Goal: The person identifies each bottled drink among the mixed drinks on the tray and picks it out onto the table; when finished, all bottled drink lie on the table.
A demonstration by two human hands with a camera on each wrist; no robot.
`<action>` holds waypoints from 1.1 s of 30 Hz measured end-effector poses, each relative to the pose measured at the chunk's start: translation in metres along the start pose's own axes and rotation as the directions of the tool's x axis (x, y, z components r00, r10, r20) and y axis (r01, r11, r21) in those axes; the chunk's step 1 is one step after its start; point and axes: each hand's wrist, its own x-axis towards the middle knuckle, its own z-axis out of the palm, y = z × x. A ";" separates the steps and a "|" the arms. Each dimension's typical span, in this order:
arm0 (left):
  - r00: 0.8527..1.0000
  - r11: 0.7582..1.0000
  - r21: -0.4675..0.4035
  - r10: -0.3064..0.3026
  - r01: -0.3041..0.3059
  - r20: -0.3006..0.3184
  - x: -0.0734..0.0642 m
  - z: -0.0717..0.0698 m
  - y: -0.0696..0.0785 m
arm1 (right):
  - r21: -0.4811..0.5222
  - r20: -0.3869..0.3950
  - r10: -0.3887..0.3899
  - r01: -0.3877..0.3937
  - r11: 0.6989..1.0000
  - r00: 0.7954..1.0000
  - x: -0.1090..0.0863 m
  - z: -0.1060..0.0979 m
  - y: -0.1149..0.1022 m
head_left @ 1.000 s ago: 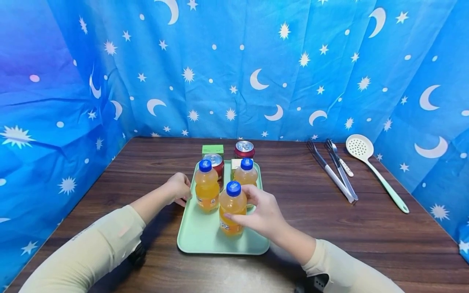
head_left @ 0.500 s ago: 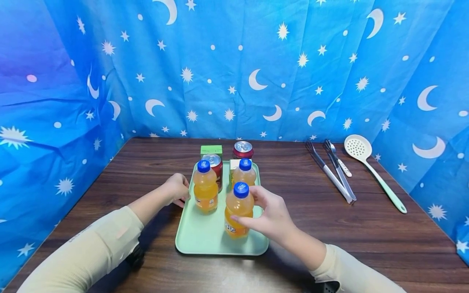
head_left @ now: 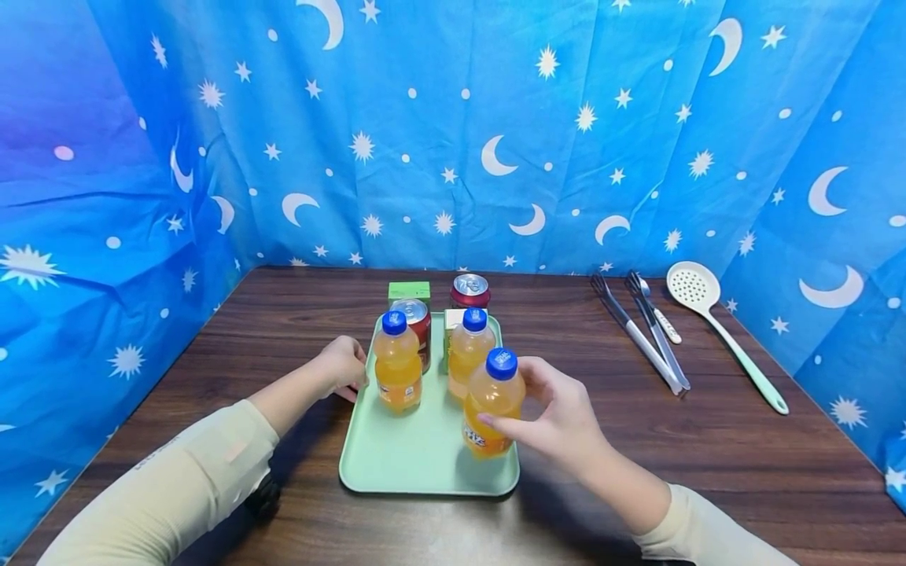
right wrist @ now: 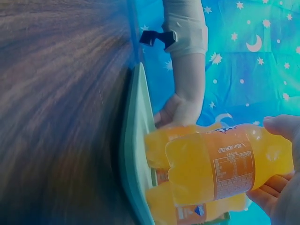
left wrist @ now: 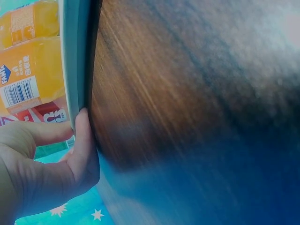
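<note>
My right hand (head_left: 559, 409) grips an orange soda bottle (head_left: 493, 401) with a blue cap, thumb on its near side. It hangs slightly tilted over the front right of a light green tray (head_left: 396, 464); the right wrist view shows its base apart from the tray. With thumb and finger, my left hand (left wrist: 51, 159) pinches the tray's left rim (left wrist: 75, 70). Two like bottles stand on the tray, a left one (head_left: 399, 365) and a right one (head_left: 467, 358). Behind them are a red can (head_left: 425, 330) and a white-topped carton (head_left: 453, 318), both partly hidden.
A green carton (head_left: 409, 291) and another red can (head_left: 470, 289) stand at the tray's far end, their lower parts hidden. On the brown table (head_left: 566, 338) to the right lie tongs (head_left: 639, 336), a utensil with a patterned handle (head_left: 667, 325) and a skimmer (head_left: 694, 284). A blue curtain (head_left: 453, 196) surrounds the table.
My right hand has carried its bottle rightward from the tray's middle to its right side, exposing more of the right standing bottle. The left hand keeps its place on the rim.
</note>
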 end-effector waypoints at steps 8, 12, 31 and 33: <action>1.000 1.000 0.002 0.003 -0.003 0.003 0.001 -0.001 0.001 | -0.039 -0.051 0.067 -0.069 0.997 0.996 -0.002 -0.013 0.000; 1.000 1.000 0.015 0.000 0.000 0.004 0.001 -0.001 0.002 | -0.084 -0.079 0.055 -0.062 0.995 0.995 -0.002 -0.020 0.003; 1.000 1.000 0.017 -0.006 0.006 -0.003 0.002 0.001 -0.001 | -0.223 -0.218 0.114 -0.163 0.961 0.969 0.006 -0.044 0.037; 1.000 1.000 0.020 -0.007 0.007 -0.005 0.002 0.000 0.000 | -0.236 -0.227 0.108 -0.162 0.958 0.968 0.009 -0.045 0.035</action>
